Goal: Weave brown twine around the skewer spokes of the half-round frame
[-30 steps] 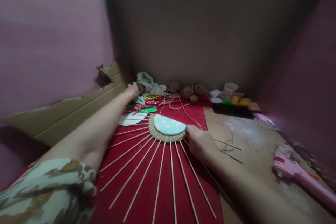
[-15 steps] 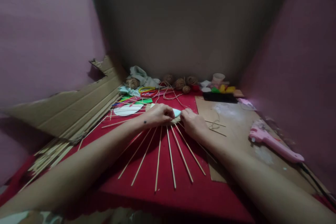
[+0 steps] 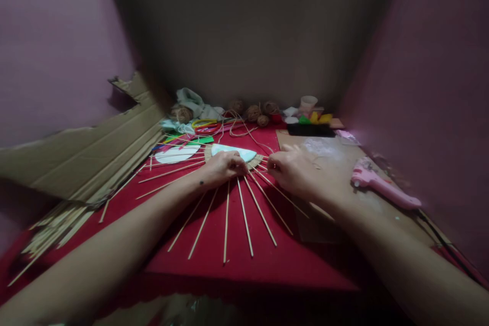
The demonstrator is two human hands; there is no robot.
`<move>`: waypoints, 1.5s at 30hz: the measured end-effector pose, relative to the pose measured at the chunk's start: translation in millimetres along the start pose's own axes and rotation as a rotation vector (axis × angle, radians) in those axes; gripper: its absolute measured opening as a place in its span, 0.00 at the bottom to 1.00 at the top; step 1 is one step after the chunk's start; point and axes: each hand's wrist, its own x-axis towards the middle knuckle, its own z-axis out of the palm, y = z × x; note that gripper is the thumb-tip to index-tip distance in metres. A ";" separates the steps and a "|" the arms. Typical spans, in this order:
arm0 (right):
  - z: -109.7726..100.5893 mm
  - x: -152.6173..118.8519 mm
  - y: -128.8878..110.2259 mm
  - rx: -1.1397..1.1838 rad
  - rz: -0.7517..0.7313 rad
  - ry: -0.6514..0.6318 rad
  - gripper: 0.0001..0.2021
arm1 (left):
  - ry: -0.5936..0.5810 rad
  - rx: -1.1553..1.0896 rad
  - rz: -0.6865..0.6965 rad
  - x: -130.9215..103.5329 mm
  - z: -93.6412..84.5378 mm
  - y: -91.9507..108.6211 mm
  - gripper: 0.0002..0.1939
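A half-round piece with a pale blue centre (image 3: 239, 153) and a woven twine rim lies on the red cloth, thin wooden sticks (image 3: 249, 218) fanning out from it. My left hand (image 3: 228, 168) is closed on the front of its woven rim, fingertips pinched together. Just right of the rim, above the right-hand sticks, my right hand (image 3: 286, 165) is closed in a pinch; what is between its fingers is too small to make out. A strand of twine (image 3: 260, 143) runs from the back toward that hand.
Twine balls (image 3: 252, 113), scissors (image 3: 206, 126) and a white cup (image 3: 308, 104) stand at the back. A pink glue gun (image 3: 385, 188) lies on a board at right. Cardboard (image 3: 95, 158) and loose sticks (image 3: 57, 224) are at left. A white oval (image 3: 178, 154) lies left of the half-round piece.
My right hand has moved away from the rim to the right, uncovering more of the pale blue centre. My left hand stays at the rim. The whole view has shifted slightly.
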 end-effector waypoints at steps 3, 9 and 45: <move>-11.6 -21.0 7.3 0.188 -0.011 -0.134 0.07 | -0.016 0.035 0.041 -0.4 1.1 -3.7 0.06; -19.1 -60.0 10.1 0.333 -0.077 -0.316 0.07 | 0.004 0.119 0.142 1.9 6.9 -13.5 0.10; -31.5 -96.6 12.4 0.029 -0.183 -0.285 0.14 | -0.032 0.279 0.202 4.5 21.4 14.0 0.16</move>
